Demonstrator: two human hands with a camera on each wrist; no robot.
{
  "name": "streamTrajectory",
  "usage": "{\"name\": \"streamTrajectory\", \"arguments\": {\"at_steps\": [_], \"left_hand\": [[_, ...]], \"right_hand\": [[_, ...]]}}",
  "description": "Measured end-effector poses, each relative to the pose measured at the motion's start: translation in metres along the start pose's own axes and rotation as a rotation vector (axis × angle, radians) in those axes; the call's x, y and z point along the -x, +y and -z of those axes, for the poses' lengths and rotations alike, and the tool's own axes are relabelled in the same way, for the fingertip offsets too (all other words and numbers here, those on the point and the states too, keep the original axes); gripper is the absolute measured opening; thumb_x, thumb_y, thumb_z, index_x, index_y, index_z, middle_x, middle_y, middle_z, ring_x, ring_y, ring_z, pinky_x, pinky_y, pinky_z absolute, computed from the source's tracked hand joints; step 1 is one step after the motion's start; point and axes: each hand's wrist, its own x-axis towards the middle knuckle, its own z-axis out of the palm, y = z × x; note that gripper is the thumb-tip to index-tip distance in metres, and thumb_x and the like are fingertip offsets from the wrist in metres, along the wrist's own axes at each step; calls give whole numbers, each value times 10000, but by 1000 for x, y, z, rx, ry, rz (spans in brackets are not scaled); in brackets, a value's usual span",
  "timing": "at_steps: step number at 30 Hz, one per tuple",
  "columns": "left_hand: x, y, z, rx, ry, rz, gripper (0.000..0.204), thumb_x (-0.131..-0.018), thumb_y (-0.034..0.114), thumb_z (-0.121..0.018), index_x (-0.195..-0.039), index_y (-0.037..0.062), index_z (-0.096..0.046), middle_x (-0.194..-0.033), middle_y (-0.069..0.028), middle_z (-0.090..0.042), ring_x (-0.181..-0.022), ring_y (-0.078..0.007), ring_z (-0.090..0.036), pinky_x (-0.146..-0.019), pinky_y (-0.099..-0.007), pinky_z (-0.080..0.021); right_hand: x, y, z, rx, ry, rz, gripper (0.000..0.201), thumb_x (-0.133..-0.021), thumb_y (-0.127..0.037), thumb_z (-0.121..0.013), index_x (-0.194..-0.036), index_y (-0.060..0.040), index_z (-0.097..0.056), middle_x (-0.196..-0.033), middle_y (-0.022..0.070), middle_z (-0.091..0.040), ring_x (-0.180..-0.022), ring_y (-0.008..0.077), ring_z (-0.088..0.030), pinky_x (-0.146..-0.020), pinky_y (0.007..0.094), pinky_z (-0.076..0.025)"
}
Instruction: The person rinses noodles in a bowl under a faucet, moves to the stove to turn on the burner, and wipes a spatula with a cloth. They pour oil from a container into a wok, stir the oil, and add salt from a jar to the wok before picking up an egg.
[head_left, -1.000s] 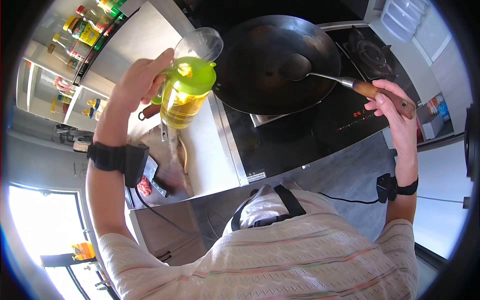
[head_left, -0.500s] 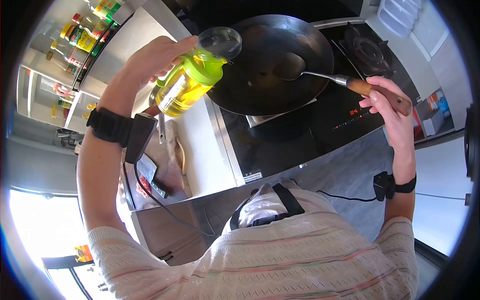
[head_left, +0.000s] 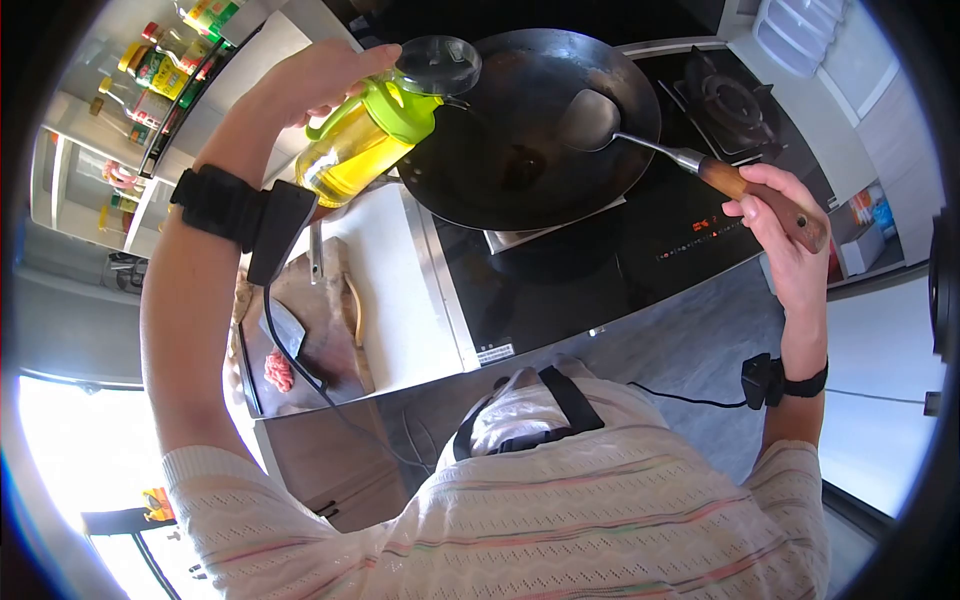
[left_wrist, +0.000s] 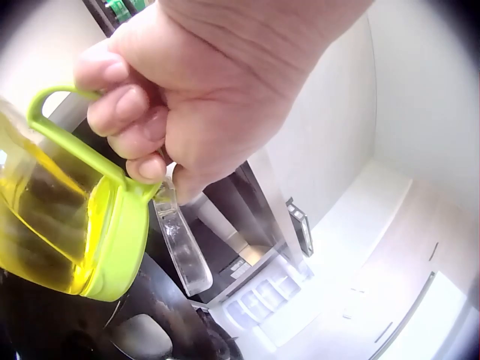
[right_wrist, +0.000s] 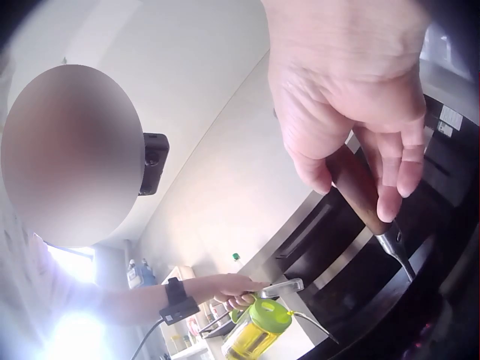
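My left hand (head_left: 318, 82) grips the green handle of a clear oil pot (head_left: 350, 165), fingers curled round it in the left wrist view. Yellow oil lies inside; the pot tilts right, its green spout at the left rim of the dark wok (head_left: 470, 175). Its transparent flap lid (head_left: 437, 66) stands raised. From the spout a thin streak (right_wrist: 322, 330) runs downward in the right wrist view. With thumb and fingers, my right hand (head_left: 795, 240) holds the wooden handle (head_left: 765, 198) of a wok spatula, whose metal head (head_left: 590, 120) is inside the wok. A dark, wet-looking patch shows on the wok's bottom.
The wok sits on a black cooktop (head_left: 570, 270), with another burner (head_left: 728, 100) to the right. On the left counter, a cutting board (head_left: 338, 350) bears a cleaver (head_left: 284, 326) and raw meat (head_left: 278, 371). Shelves at the far left hold several sauce bottles (head_left: 155, 72).
The left hand has moved the oil pot up toward the wok and tipped it from nearly upright to strongly tilted. The spatula head has turned and shifted slightly up in the wok.
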Motion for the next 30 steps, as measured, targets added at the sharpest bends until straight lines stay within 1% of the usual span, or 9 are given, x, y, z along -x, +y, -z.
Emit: {"name": "streamTrajectory", "arguments": {"at_steps": [3,5,7,11,14,17,19,25,30], "left_hand": [[-8,2,0,-9,15,-24,519,-828,575,-491,-668,89,-579,-546,-1,-347,-440,-86,-243,-425,-242,-226],[-12,4,-1,-12,24,-43,518,-830,573,-487,-679,87,-586,-551,-3,-348,-442,-91,-243,-427,-243,-225],[-12,8,0,-43,54,-106,553,-786,645,-484,-577,133,-492,-517,21,-333,-436,-72,-254,-427,-247,-217],[-40,-1,0,-91,96,-33,545,-800,630,-482,-576,133,-491,-519,17,-327,-445,-77,-250,-432,-257,-218],[-42,0,1,-64,72,-26,530,-808,616,-483,-592,133,-511,-532,13,-339,-459,-80,-260,-439,-256,-226],[-44,-3,-3,-32,104,-50,521,-809,614,-482,-616,133,-534,-547,12,-360,-471,-79,-269,-443,-253,-231],[-45,-4,-5,-17,129,-111,509,-814,604,-484,-652,128,-567,-560,10,-389,-478,-73,-287,-442,-247,-241],[-48,-1,-7,-40,93,-88,508,-814,592,-494,-640,126,-597,-560,3,-424,-461,-68,-314,-438,-227,-268],[-46,2,-15,-16,124,-92,533,-813,602,-484,-596,124,-577,-544,2,-418,-453,-69,-316,-436,-224,-274]], "right_hand": [[2,-3,2,17,8,33,228,-832,-38,-591,-1057,-2,-577,-879,75,-629,-776,113,-613,-658,192,-468],[4,-7,3,36,30,2,230,-831,-24,-585,-1059,-1,-575,-885,81,-626,-782,119,-616,-662,197,-471],[6,-9,6,43,23,-3,228,-831,-19,-581,-1057,0,-575,-881,84,-625,-784,124,-617,-670,204,-473],[6,-10,9,70,19,19,223,-832,-10,-572,-1054,7,-572,-864,90,-624,-785,134,-622,-689,217,-476],[9,-10,11,79,30,42,223,-835,-11,-568,-1056,11,-569,-858,92,-622,-785,137,-623,-698,220,-476],[8,-11,13,85,15,66,225,-835,-15,-568,-1059,11,-567,-857,93,-619,-784,139,-623,-702,222,-476],[6,-9,12,76,6,61,225,-836,-17,-569,-1059,13,-567,-855,91,-617,-784,140,-623,-704,223,-477],[1,-7,10,63,-12,51,226,-837,-22,-570,-1060,14,-567,-847,82,-610,-782,142,-624,-707,226,-481],[-1,-4,10,65,-20,57,223,-837,-20,-570,-1058,10,-571,-849,80,-613,-783,140,-625,-703,226,-483]]}}
